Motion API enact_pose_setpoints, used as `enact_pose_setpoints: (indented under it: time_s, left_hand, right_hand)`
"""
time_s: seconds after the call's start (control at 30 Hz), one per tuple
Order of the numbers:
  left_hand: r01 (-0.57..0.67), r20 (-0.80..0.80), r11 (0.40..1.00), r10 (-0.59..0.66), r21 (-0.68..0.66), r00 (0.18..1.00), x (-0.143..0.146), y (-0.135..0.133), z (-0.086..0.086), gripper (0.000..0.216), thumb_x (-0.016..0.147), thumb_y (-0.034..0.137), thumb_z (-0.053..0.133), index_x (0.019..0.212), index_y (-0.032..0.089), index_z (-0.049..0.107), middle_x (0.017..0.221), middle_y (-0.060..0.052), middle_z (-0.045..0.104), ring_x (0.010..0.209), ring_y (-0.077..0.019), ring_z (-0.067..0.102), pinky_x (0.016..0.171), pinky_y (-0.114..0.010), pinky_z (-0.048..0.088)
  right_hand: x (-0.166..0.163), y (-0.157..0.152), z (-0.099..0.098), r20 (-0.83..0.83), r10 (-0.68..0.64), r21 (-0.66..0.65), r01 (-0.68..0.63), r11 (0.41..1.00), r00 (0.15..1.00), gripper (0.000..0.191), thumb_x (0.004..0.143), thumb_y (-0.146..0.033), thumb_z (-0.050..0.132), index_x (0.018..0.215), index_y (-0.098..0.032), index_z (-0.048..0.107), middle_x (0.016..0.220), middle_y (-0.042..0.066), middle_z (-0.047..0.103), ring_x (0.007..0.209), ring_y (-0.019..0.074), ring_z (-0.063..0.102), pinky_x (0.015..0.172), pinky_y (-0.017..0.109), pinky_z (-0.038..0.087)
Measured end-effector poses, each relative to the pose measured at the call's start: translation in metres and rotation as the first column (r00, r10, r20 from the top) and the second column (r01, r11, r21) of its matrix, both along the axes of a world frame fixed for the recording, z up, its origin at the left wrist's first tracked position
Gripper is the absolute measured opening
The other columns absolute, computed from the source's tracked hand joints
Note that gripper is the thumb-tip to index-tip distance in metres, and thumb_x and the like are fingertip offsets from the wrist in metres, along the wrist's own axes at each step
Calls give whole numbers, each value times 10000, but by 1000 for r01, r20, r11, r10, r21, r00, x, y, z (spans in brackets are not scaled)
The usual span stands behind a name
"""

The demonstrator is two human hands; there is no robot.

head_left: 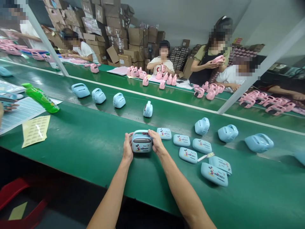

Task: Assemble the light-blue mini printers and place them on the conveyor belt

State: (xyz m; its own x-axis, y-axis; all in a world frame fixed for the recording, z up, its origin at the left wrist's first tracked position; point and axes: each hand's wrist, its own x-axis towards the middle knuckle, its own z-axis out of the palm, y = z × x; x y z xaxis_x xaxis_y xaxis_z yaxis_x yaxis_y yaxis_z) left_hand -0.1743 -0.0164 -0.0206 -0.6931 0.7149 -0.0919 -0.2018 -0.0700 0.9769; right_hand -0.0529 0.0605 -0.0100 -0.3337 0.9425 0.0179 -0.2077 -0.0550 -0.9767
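Note:
My left hand (128, 147) and my right hand (156, 142) grip the two sides of a light-blue toy case (141, 141) with a dark band and a cartoon mouse print. The case rests on the green table (83, 143), front facing me. Just right of my right hand lie several light-blue printed cover plates (188, 155), flat on the green surface. Both hands have fingers curled round the case's ends.
Several blue cases (227, 133) stand along the conveyor belt (171, 114). A green bottle (41, 98) and sticker sheets (35, 129) lie at left. Other people handle pink cases (211, 93) across the belt. A slanted white post (259, 68) rises at right.

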Motion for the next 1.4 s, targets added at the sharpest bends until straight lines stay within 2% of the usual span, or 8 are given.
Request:
enact_pose_setpoints:
  time_s: [0.13, 0.37, 0.53, 0.7, 0.87, 1.0, 1.2, 1.4]
  left_hand:
    - [-1, -38, 999, 3, 40, 999, -10, -10, -9, 634, 798, 743, 568, 1095, 187, 638, 1127, -138, 728, 1049, -267, 706, 929, -411, 545]
    - [70, -475, 990, -121, -125, 872, -5, -25, -27, 389, 756, 583, 659, 891, 219, 698, 900, -90, 768, 874, -272, 727, 877, -420, 567]
    - [56, -547, 986, -135, -159, 826, -5, -27, -22, 328, 773, 545, 614, 837, 237, 706, 843, -76, 772, 805, -272, 733, 805, -400, 583]
    - [70, -565, 984, -153, -166, 811, -7, -29, -21, 296, 775, 517, 601, 818, 242, 703, 817, -69, 773, 784, -269, 742, 795, -394, 598]
    - [81, -591, 985, -155, -149, 792, -6, -28, -21, 256, 780, 477, 599, 808, 246, 705, 791, -58, 775, 753, -259, 746, 773, -383, 609]
    - [91, -619, 984, -166, -151, 767, -3, -26, -19, 225, 777, 452, 592, 792, 255, 702, 772, -46, 773, 712, -248, 739, 760, -374, 613]
    - [87, -661, 982, -178, -169, 729, -7, -24, -24, 210, 798, 437, 587, 820, 265, 705, 785, -40, 771, 718, -248, 737, 742, -362, 610]
    - [229, -823, 967, -219, -111, 525, 22, -25, -17, 312, 868, 320, 581, 1150, 241, 690, 1196, -117, 726, 1080, -290, 709, 979, -460, 560]
  right_hand:
    - [27, 60, 12, 9, -157, -4, 157, 988, 988, 508, 789, -693, 613, 722, -189, 631, 757, 70, 726, 741, 209, 657, 706, 334, 538]
    - [75, 161, 42, 283, -418, 197, 374, 906, 863, 396, 902, -513, 622, 975, -129, 691, 1028, 98, 747, 971, 215, 674, 813, 318, 535]
    - [87, 176, 39, 533, -463, 310, 346, 886, 708, 321, 979, -377, 637, 1213, -156, 635, 1242, 92, 656, 1077, 228, 665, 928, 446, 566]
    - [107, 187, 48, 687, -446, 371, 252, 894, 573, 293, 964, -354, 635, 1164, -144, 672, 1193, 108, 682, 1079, 231, 661, 980, 407, 527]
    - [172, 184, 71, 748, -559, 455, 336, 825, 359, 481, 879, -247, 624, 1346, -145, 573, 1464, 221, 471, 1370, 336, 462, 1117, 457, 385]
    - [222, 169, 78, 806, -536, 407, 423, 810, 252, 460, 815, -188, 624, 1265, -100, 584, 1423, 299, 448, 1372, 422, 447, 1072, 583, 387]
    - [231, 158, 92, 780, -426, 270, 368, 890, 458, 420, 768, -111, 598, 1184, -141, 641, 1014, 132, 686, 893, 244, 686, 879, 387, 525]
    - [181, 125, 112, 588, -177, 118, 133, 984, 789, 497, 752, -146, 611, 1247, -182, 636, 668, -37, 597, 573, 156, 602, 643, 325, 578]
